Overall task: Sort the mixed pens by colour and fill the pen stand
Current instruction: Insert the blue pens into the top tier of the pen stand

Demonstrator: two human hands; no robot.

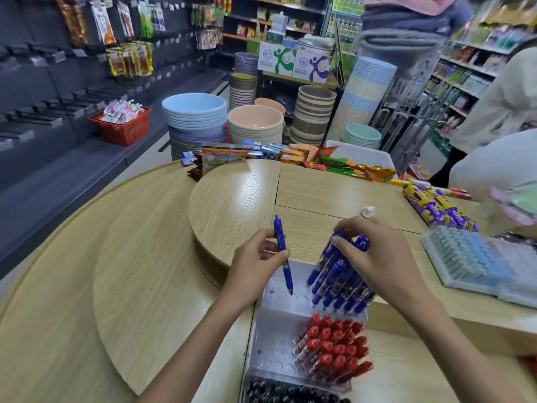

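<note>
A clear tiered pen stand (279, 338) sits on the wooden counter in front of me. Its far tier holds a cluster of blue pens (337, 283) on the right, and the holes on its left are bare. Red pens (334, 350) fill the right of the middle tier. Black pens (287, 392) fill the nearest tier. My left hand (255, 263) grips a single blue pen (282, 254) upright, tip down over the far tier's bare holes. My right hand (377, 257) rests on top of the blue cluster, fingers curled around the pen tops.
A flat pack of pale blue items (470, 260) lies at the right, with purple snack bars (438, 210) behind it. Snack packets (290, 158) line the counter's far edge. A small white cap (367, 211) lies mid-counter. Another person's hand (511, 205) reaches in at the right. Stacked basins stand behind.
</note>
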